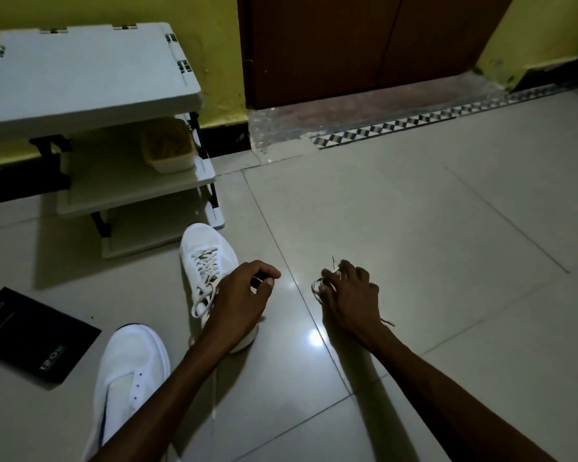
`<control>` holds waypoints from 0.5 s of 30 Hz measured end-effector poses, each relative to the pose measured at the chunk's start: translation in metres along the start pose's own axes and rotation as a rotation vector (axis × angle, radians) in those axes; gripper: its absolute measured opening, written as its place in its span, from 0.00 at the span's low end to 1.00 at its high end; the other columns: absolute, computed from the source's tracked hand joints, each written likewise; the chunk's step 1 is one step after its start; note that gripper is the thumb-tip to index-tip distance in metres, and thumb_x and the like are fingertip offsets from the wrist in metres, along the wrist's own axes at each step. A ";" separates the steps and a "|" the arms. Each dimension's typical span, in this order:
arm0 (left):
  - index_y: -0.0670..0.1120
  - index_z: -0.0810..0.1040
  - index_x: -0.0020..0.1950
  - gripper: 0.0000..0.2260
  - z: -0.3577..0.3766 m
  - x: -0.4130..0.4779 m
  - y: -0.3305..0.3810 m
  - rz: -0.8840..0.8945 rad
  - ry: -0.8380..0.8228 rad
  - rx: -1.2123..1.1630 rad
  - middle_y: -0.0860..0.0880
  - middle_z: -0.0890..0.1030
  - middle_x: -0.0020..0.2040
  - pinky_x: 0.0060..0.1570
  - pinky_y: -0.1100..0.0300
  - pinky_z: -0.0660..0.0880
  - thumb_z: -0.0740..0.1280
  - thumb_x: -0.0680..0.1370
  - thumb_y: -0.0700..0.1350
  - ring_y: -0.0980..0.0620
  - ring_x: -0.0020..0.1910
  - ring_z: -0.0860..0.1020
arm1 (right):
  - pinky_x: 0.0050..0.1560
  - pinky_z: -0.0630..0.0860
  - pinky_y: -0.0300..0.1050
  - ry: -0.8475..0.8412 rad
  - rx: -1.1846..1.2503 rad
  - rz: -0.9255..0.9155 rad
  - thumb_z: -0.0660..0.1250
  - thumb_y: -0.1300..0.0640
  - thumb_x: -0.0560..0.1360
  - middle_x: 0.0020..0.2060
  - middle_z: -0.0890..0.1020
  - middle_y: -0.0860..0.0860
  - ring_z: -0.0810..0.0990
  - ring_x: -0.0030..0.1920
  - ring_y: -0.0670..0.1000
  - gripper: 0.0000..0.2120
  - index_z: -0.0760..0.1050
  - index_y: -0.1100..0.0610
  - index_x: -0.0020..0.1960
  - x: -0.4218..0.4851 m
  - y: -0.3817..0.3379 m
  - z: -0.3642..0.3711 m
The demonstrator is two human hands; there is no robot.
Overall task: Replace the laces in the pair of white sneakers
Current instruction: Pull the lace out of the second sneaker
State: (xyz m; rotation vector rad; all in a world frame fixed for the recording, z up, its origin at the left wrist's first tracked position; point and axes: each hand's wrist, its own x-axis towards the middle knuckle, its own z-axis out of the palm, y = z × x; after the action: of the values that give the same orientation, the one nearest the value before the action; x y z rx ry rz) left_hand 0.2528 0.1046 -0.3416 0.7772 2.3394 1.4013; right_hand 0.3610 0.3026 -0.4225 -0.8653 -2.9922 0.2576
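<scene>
Two hands low over a pale tiled floor, a pair of white sneakers beside them.

The right hand is curled over a loose bundle of cream flat shoelace, gripping it against the tiles. The left hand hovers with fingers bent and thumb near the forefinger; whether it pinches anything I cannot tell. Directly under and beyond the left hand lies the laced white mesh sneaker. The lace-less white mesh sneaker lies left of the left forearm, a flat black rectangular box further left. A white plastic tiered rack stands well beyond the left hand.
</scene>
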 end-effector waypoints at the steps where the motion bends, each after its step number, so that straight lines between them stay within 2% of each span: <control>1: 0.52 0.81 0.48 0.09 0.000 0.000 -0.001 0.001 0.001 0.003 0.55 0.82 0.47 0.38 0.73 0.70 0.66 0.78 0.39 0.60 0.43 0.77 | 0.55 0.71 0.57 0.042 0.034 -0.008 0.60 0.44 0.78 0.68 0.68 0.54 0.67 0.66 0.60 0.17 0.72 0.46 0.65 0.000 0.003 0.000; 3: 0.53 0.81 0.48 0.09 -0.001 0.000 -0.002 0.009 0.002 0.012 0.54 0.82 0.47 0.36 0.73 0.71 0.66 0.78 0.39 0.58 0.43 0.78 | 0.59 0.69 0.60 0.085 0.061 0.012 0.64 0.41 0.75 0.72 0.66 0.56 0.64 0.70 0.63 0.23 0.70 0.45 0.68 0.002 0.010 0.001; 6: 0.54 0.80 0.48 0.09 -0.002 -0.002 -0.004 0.009 0.000 0.023 0.54 0.81 0.48 0.37 0.73 0.71 0.66 0.79 0.40 0.58 0.44 0.78 | 0.68 0.60 0.65 -0.101 0.072 0.152 0.56 0.28 0.71 0.78 0.51 0.56 0.51 0.75 0.65 0.38 0.53 0.40 0.77 0.004 0.013 0.000; 7: 0.54 0.80 0.48 0.09 -0.002 -0.002 -0.004 0.007 -0.002 0.023 0.55 0.81 0.48 0.37 0.73 0.71 0.66 0.79 0.40 0.59 0.45 0.78 | 0.69 0.58 0.65 -0.152 0.071 0.169 0.51 0.24 0.68 0.78 0.50 0.56 0.50 0.75 0.65 0.41 0.50 0.38 0.77 0.005 0.013 0.001; 9: 0.54 0.80 0.48 0.08 -0.001 -0.001 -0.003 0.006 -0.007 0.025 0.56 0.81 0.49 0.39 0.73 0.70 0.66 0.79 0.40 0.60 0.45 0.78 | 0.68 0.61 0.63 -0.173 0.001 0.132 0.47 0.21 0.65 0.76 0.55 0.57 0.55 0.74 0.66 0.43 0.52 0.38 0.76 0.004 0.011 0.002; 11: 0.54 0.80 0.49 0.08 0.000 -0.001 -0.003 0.011 -0.009 0.023 0.56 0.82 0.49 0.40 0.72 0.70 0.66 0.79 0.40 0.60 0.45 0.77 | 0.62 0.68 0.56 -0.142 -0.034 0.083 0.56 0.25 0.69 0.72 0.65 0.55 0.63 0.70 0.63 0.37 0.63 0.42 0.73 0.004 0.009 -0.001; 13: 0.54 0.80 0.48 0.09 0.001 0.000 -0.002 0.012 -0.008 0.023 0.56 0.82 0.48 0.41 0.69 0.71 0.66 0.79 0.40 0.60 0.45 0.78 | 0.52 0.73 0.49 -0.066 0.033 0.059 0.65 0.39 0.74 0.63 0.74 0.52 0.71 0.61 0.59 0.23 0.74 0.48 0.64 0.004 0.007 -0.005; 15: 0.53 0.80 0.48 0.09 0.002 0.000 -0.002 0.009 -0.005 0.025 0.55 0.82 0.48 0.41 0.69 0.71 0.66 0.79 0.40 0.60 0.44 0.78 | 0.42 0.73 0.46 -0.028 0.077 0.061 0.65 0.52 0.76 0.54 0.78 0.50 0.74 0.55 0.56 0.09 0.79 0.52 0.55 0.004 0.009 -0.009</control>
State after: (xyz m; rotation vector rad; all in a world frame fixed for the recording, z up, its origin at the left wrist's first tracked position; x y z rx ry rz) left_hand 0.2530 0.1048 -0.3442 0.7982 2.3563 1.3748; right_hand 0.3625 0.3136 -0.4151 -0.9536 -2.9620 0.3861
